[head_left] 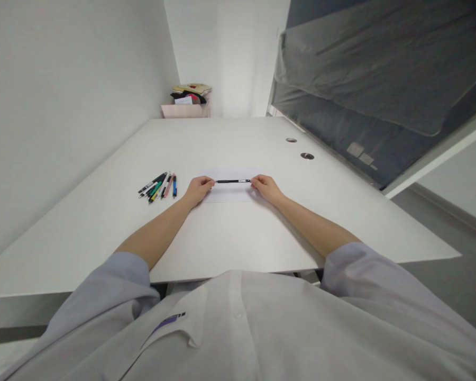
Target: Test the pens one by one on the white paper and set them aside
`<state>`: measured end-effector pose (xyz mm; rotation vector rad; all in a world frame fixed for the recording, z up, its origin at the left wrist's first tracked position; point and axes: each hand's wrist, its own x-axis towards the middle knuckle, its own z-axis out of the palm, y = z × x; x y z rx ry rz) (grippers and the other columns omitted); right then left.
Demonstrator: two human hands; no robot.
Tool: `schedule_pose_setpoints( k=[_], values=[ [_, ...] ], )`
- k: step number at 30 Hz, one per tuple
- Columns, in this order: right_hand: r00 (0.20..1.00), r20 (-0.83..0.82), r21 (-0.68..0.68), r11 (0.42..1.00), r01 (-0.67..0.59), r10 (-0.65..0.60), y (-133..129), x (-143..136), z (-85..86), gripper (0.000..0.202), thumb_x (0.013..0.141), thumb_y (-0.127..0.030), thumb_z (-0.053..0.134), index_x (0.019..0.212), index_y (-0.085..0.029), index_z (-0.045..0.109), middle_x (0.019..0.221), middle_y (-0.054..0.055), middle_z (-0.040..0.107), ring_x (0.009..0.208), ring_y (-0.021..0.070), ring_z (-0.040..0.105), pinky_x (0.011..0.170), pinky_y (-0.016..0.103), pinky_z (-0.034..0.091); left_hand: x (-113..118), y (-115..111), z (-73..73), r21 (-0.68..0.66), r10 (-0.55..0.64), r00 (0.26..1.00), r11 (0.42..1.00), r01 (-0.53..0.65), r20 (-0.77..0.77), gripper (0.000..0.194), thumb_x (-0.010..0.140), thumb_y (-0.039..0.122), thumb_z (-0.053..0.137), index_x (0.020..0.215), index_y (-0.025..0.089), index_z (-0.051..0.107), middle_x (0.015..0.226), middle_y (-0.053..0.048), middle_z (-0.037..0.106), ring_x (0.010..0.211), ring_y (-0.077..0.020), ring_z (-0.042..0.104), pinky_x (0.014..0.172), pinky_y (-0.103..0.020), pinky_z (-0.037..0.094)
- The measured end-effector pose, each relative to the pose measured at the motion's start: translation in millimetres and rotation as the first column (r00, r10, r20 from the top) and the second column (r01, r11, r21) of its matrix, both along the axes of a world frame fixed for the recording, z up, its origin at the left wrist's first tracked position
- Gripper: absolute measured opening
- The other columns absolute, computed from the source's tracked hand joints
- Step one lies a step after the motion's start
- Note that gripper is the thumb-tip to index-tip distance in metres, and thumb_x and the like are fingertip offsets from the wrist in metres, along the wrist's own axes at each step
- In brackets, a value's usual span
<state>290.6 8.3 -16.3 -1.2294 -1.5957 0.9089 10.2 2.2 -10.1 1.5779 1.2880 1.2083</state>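
A black pen (230, 181) lies level, left to right, over a white sheet of paper (230, 196) on the white table. My left hand (200, 189) pinches its left tip between thumb and fingers. At the other end, my right hand (264, 186) pinches the pen the same way. Left of my left hand is a loose pile of several pens (156, 188) in black, green, yellow and pink, with a blue pen (175, 186) at its right side.
The white table (238, 243) reaches to a far edge, where a pink box (184, 110) holds cloth items. Two round cable holes (307, 156) are at the right. A dark panel (341, 116) under plastic film stands along the right edge, a white wall along the left.
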Motion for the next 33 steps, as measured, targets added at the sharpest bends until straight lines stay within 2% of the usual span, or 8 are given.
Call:
schedule_pose_setpoints(
  k=[7,19,33],
  values=[
    [1.000,0.009,0.001,1.000,0.006,-0.006,-0.7,-0.1,0.7,0.024,0.080,-0.042,0.061,0.074,-0.019,0.064,0.072,0.003,0.068,0.065,0.0149,0.054,0.067,0.029,0.043,-0.1,0.4,-1.2,-0.001,0.007,1.000,1.000,-0.007,-0.019,0.040,0.065,0.055,0.075,0.075,0.017,0.070,0.069,-0.003,0.064,0.063,-0.0142,0.051,0.064,-0.030,0.039],
    [1.000,0.023,-0.002,1.000,0.002,-0.002,-1.1,-0.9,3.2,0.027,0.080,-0.046,0.062,0.073,-0.019,0.062,0.070,0.003,0.065,0.066,0.0155,0.054,0.066,0.029,0.041,1.2,-0.9,0.6,0.007,0.018,0.998,1.000,-0.017,-0.053,0.033,0.069,0.048,0.070,0.075,0.015,0.070,0.066,-0.001,0.062,0.062,-0.0131,0.049,0.063,-0.028,0.038],
    [0.999,0.026,-0.005,1.000,0.026,-0.026,5.6,1.4,9.4,0.024,0.082,-0.041,0.063,0.071,-0.019,0.062,0.070,0.004,0.067,0.068,0.0159,0.057,0.070,0.029,0.044,3.4,6.4,0.1,-0.005,0.004,0.998,1.000,-0.004,-0.070,0.033,0.072,0.048,0.070,0.075,0.015,0.070,0.069,-0.004,0.066,0.068,-0.0161,0.056,0.068,-0.030,0.043]
  ],
)
